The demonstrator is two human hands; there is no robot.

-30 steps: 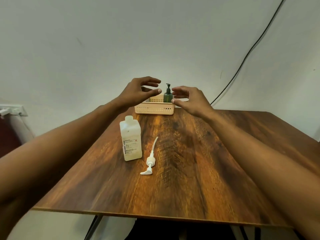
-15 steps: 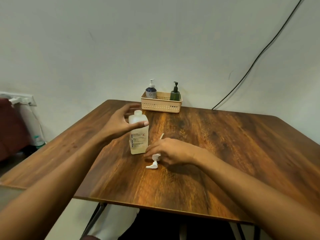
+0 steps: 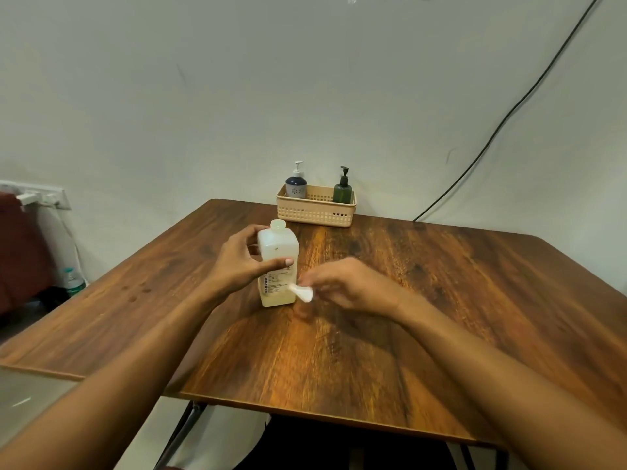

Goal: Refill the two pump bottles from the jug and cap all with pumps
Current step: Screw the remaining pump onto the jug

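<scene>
A white square jug (image 3: 279, 247) with an open neck stands upright mid-table. My left hand (image 3: 242, 262) grips it, thumb across its front and fingers behind. Just to its right, my right hand (image 3: 349, 286) holds a white pump (image 3: 302, 292) lifted off the table; only the pump's head shows, blurred, below my fingers. At the far edge a beige basket (image 3: 315, 213) holds a dark blue bottle (image 3: 296, 185) with a white pump and a green bottle (image 3: 343, 191) with a black pump.
The wooden table (image 3: 441, 300) stands against a white wall, with a black cable (image 3: 509, 117) running down the wall at the right. A wall socket (image 3: 40, 198) and a small water bottle (image 3: 73, 281) are off the table's left side.
Both hands came back from the basket to the jug and pump. My left hand closed round the jug. My right hand picked the pump up off the table.
</scene>
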